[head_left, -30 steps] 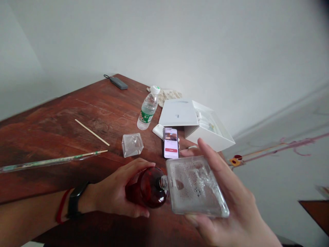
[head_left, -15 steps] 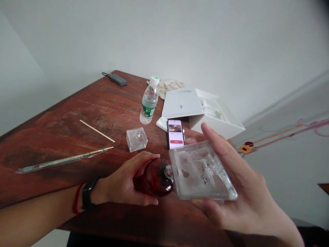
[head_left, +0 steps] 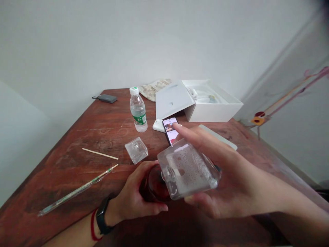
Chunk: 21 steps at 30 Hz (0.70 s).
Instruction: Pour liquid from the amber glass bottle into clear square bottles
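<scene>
My left hand [head_left: 138, 195] is wrapped round a dark red glass bottle [head_left: 155, 183] with a rounded shoulder. In my right hand [head_left: 218, 175] is a clear square container [head_left: 189, 169], tilted, with bubbles and droplets on its inside. The container overlaps the bottle's mouth, so I cannot tell whether the two touch. Close by on the table stands a second clear square container [head_left: 136, 150]. A phone [head_left: 169, 128] with a lit screen lies behind my right fingers.
A plastic water bottle [head_left: 138, 111] with a green label stands behind. An opened white box [head_left: 210, 111], a patterned cloth [head_left: 154, 88] and a grey device [head_left: 106, 98] are at the back. A wooden stick [head_left: 100, 153] and wrapped chopsticks [head_left: 79, 190] lie left on the wooden table [head_left: 110, 120].
The view has shifted. The clear container in my right hand has moved left across the bottle's mouth and its tilt has changed. A flat pale edge now shows behind my right hand.
</scene>
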Available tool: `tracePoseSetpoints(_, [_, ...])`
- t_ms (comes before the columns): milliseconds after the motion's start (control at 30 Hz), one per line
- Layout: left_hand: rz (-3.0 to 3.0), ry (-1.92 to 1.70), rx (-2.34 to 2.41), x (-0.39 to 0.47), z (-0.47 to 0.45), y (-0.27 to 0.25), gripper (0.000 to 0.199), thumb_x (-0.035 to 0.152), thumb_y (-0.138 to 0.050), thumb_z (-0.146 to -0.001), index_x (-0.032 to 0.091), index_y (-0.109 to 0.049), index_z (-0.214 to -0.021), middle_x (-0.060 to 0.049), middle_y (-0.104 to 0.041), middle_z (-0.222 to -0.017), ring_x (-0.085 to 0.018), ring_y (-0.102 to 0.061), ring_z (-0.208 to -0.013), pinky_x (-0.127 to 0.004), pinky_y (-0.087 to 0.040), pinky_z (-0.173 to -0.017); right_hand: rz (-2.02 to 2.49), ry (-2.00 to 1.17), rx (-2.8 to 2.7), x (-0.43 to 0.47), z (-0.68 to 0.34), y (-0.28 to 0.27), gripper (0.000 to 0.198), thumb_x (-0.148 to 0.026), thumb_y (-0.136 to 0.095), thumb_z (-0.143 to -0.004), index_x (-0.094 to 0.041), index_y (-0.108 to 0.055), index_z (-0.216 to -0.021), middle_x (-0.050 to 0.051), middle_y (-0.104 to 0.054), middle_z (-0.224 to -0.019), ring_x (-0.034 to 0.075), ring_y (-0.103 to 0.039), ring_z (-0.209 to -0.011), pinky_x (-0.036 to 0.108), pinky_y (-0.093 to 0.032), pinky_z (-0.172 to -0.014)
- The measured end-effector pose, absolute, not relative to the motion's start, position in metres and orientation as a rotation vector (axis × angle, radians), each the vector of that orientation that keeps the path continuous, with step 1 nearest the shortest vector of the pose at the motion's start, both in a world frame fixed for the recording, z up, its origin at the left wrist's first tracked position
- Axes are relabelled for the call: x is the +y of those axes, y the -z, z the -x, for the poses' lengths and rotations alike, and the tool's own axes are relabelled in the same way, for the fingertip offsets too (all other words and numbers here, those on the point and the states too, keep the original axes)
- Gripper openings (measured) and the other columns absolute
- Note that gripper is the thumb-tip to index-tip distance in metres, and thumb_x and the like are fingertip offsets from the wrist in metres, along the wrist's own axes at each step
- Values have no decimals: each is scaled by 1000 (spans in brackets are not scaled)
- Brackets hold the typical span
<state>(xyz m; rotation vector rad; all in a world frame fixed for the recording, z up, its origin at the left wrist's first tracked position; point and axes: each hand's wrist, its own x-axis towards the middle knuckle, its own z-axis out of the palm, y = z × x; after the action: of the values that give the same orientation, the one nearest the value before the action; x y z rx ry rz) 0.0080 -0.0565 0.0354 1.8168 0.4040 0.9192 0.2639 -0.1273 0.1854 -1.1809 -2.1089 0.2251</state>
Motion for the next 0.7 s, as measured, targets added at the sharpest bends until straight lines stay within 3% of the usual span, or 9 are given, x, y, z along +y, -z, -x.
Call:
tracePoseSetpoints(200, [-1882,-902,462,-55,-6,-26,101,68,-92,-76,29,-45,-157,-15,-66,-142,-39,-70,-123,-60,-54,-113,1153,-192,-2088,-128,-271,-178,114,-27,-91,-71,-32,-36,-171,8,-63,-158,38,-68,-136,51,-61,-113])
tracePoseSetpoints(467, [-1920,-893,472,-53,-6,-27,103,72,-90,-76,28,-45,-158,-16,-65,-144,-40,-69,-127,-59,-54,-112,1106,-189,-2065,-124,-272,-180,117,-29,-95,-68,-38,-38,-170,5,-71,-147,38,-74,-126,47,-71,-95])
tracePoseSetpoints(700, [-1902,-870,421,-51,-5,-31,102,67,-91,-79,30,-43,-160,-15,-63,-149,-39,-67,-131,-57,-51,-117,1091,-79,-2065,-122,-271,-181,115,-36,-97,-70,-36,-40,-169,5,-74,-144,35,-77,-120,45,-71,-94])
